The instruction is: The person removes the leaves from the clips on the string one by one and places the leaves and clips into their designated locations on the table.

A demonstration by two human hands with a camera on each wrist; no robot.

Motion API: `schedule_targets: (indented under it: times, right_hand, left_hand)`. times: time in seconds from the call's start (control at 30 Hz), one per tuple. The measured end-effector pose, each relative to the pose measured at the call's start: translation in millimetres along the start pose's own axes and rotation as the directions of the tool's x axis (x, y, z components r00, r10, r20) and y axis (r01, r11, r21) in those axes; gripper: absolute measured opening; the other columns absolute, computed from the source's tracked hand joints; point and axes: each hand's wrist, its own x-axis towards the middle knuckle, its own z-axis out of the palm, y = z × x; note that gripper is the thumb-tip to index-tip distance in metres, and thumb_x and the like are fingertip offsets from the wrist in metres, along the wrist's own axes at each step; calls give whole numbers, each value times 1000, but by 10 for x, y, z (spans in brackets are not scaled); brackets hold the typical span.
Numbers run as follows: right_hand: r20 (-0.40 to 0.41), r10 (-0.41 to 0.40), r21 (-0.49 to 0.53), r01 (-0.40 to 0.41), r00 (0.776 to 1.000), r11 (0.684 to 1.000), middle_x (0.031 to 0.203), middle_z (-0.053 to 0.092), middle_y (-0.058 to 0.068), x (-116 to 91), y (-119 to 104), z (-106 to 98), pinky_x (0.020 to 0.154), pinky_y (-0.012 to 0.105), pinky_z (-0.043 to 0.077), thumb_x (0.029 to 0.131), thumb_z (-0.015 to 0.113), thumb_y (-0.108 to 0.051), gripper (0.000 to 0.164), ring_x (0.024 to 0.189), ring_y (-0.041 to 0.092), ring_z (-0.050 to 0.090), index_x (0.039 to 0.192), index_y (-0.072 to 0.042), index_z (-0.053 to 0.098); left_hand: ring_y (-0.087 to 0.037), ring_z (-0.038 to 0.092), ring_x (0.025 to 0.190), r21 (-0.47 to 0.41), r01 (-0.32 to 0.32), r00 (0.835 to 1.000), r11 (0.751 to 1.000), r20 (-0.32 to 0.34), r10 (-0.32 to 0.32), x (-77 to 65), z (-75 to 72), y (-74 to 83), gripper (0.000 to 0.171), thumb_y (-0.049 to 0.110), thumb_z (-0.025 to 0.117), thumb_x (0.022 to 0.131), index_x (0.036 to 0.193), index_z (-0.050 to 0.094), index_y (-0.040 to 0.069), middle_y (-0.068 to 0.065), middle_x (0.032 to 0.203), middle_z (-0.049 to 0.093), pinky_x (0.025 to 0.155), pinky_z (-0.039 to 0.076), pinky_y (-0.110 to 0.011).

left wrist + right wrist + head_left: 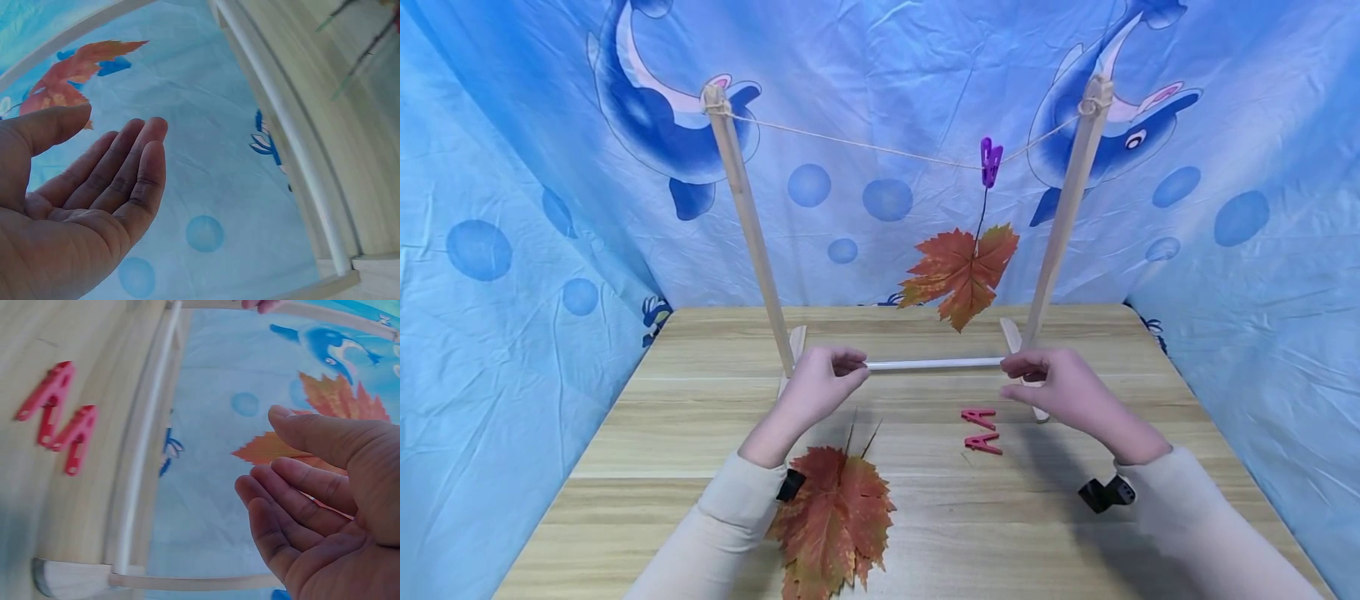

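Note:
My left hand hovers by the foot of the left wooden post, its fingers loosely bent and holding nothing. Opposite it, my right hand hangs beside the right post, thumb and fingers apart around air. A white rod joins the posts low down, between the hands. From the string between the post tops, a purple clothespin holds an orange-red leaf by its stem. In the right wrist view, two pink clothespins lie on the table to the left of the rod.
Overlapping red-orange leaves with thin dark stems lie on the wooden table, partly under my left forearm. A blue dolphin-print cloth hangs behind and at both sides. Wooden feet jut out under the posts.

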Motion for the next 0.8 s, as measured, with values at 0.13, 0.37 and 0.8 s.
schedule_targets:
  times: [0.13, 0.37, 0.8]
  right_hand:
    - [-31, -14, 14, 14, 999, 1000, 113, 72, 9, 6, -79, -106, 86, 46, 56, 91, 81, -22, 38, 107, 32, 67, 122, -3, 72]
    - [-87, -63, 17, 65, 994, 998, 115, 72, 10, 44, -274, -320, 86, 44, 56, 91, 80, -24, 37, 106, 31, 67, 122, -5, 73]
    - [-164, -99, 2, 100, 982, 995, 115, 72, 8, 122, -650, -670, 78, 23, 55, 93, 78, -23, 34, 102, 22, 68, 122, -7, 74]
  left_hand:
    - [-19, 71, 89, -42, -17, 1000, 999, -19, 16, 25, -14, 110, 20, 9, 74, 93, 111, 75, -1, -5, 96, 74, 80, 56, -37]
    - [-20, 70, 90, -95, -58, 998, 994, -30, 56, 75, -56, 326, 20, 9, 74, 94, 113, 75, 0, -6, 99, 74, 80, 56, -36]
    - [-16, 68, 92, -91, -119, 990, 989, -90, 111, 217, -122, 606, 18, 13, 73, 95, 110, 77, 5, -2, 99, 74, 82, 55, -35]
